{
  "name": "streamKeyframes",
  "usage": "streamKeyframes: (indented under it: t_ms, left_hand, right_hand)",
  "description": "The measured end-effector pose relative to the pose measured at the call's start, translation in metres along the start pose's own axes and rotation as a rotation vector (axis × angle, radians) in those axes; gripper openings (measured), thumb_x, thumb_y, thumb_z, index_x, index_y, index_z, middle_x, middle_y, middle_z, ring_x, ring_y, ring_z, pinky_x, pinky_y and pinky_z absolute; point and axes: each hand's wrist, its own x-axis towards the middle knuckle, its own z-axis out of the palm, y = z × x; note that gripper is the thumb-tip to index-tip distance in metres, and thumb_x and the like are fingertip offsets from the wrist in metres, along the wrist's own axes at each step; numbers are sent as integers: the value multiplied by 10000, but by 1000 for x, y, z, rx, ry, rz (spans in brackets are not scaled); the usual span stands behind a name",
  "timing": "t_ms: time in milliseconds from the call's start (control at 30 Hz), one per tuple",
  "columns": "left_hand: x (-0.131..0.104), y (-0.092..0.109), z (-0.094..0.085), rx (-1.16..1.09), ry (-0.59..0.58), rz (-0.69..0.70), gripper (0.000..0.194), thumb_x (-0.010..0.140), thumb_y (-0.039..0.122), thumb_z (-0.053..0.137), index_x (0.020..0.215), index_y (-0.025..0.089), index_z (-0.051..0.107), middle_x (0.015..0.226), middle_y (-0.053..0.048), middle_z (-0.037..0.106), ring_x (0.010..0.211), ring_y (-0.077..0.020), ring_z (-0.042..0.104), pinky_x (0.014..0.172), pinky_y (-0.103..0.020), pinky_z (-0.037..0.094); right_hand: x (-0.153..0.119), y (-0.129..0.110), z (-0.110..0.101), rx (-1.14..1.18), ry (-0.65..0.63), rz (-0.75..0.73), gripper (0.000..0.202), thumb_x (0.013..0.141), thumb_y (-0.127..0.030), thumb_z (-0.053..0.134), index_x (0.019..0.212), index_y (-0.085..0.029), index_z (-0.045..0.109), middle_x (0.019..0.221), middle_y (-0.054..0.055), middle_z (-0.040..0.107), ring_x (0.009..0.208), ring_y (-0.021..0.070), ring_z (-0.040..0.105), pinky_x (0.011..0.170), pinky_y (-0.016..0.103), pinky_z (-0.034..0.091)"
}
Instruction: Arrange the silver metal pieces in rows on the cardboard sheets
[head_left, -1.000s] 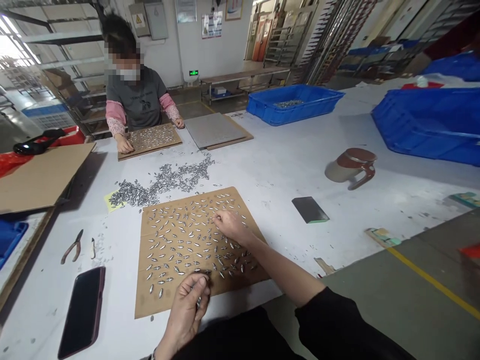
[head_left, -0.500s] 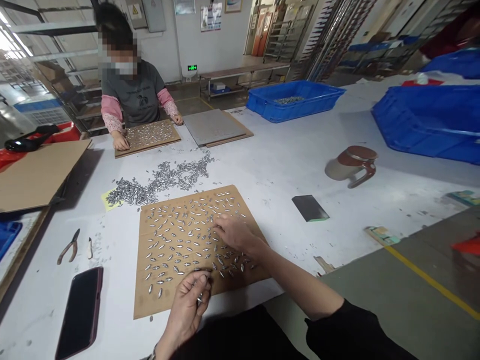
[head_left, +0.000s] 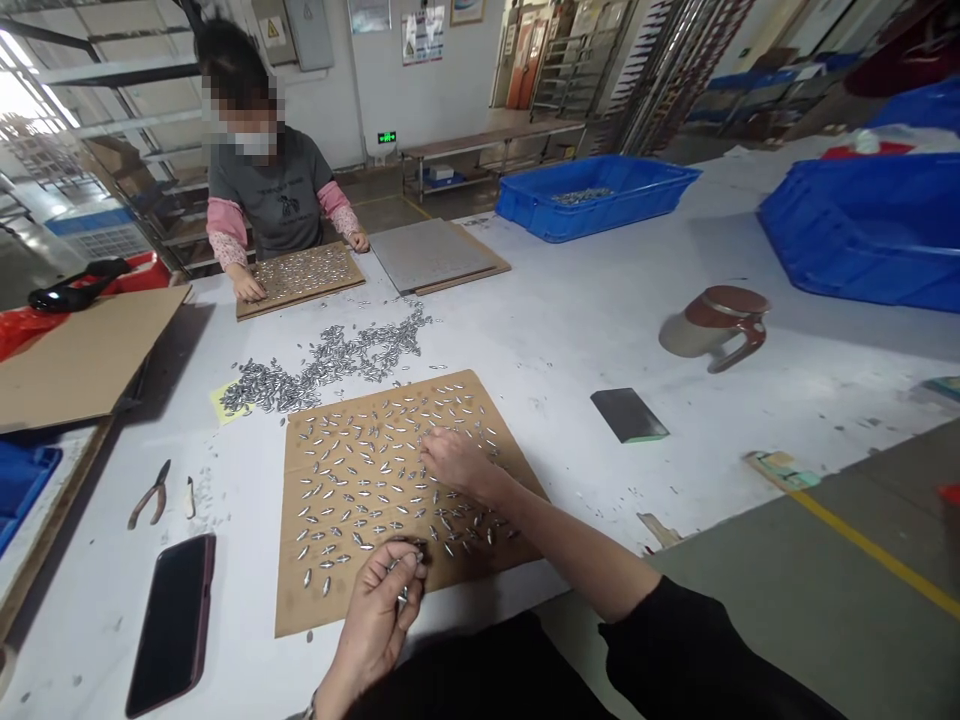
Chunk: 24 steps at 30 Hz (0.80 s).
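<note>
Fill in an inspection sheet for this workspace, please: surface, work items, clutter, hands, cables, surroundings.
Surface: white table, scattered with specks.
Work items: cardboard sheet with many small silver pieces on it; loose heap beyond.
Clutter: phone, pliers, mug, dark block.
Hands: left hand holds silver pieces by the sheet's near edge; right hand is over the sheet, its fingertips' contents unclear.
Cables: nothing seen.
Surroundings: another person across the table, with hands at a second board; blue bin beyond.
</note>
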Motion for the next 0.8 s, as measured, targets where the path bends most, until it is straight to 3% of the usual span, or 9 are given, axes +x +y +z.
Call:
streamKeyframes:
  t_ms: [200,300,433,567,700,800]
  left_hand:
    - [0,1,1,-19,-3,-9,390,626,362,947,850,161,700,753,-27,673,662,-70,558,555,-136,374]
    - [-1,3,0,-29,-4,-8,385,633,332,944,887,159,712,816,-48,701,694,-74,571,601,-144,413]
    - [1,6,0,-17,-21,25,353,670,315,920,899,171,693,864,-47,714,609,-47,492,540,-143,369]
    - [4,4,8,-9,-65,52,329,687,331,908,852,164,677,752,1,646,569,-37,430,501,-137,316]
    - [5,-1,20,20,-78,39,347,658,344,926,822,161,682,660,40,571,543,-30,405,489,-134,295]
    - [5,1,25,26,-70,-5,377,665,362,920,910,157,720,781,-15,665,610,-52,508,550,-148,390]
  right_hand:
    - [6,2,-4,17,-48,71,225,990,-210,487,933,-182,702,1045,105,716,923,215,636,758,290,419]
    - [-1,6,-12,88,-1,77,209,978,-203,504,930,-178,706,1017,95,716,922,205,628,774,284,420]
    - [-42,-7,-21,382,121,-31,184,958,-199,542,841,-174,682,868,47,704,824,169,615,732,268,419]
    - [-94,-35,-10,737,167,-207,92,919,-237,627,848,-193,666,793,-6,693,733,131,612,699,237,426]
    - [-121,-48,10,826,271,-127,108,924,-206,599,823,-201,639,804,0,696,770,140,628,715,240,431]
    - [-124,-36,13,827,305,-50,91,905,-183,598,830,-206,643,774,-9,689,742,138,628,705,237,437]
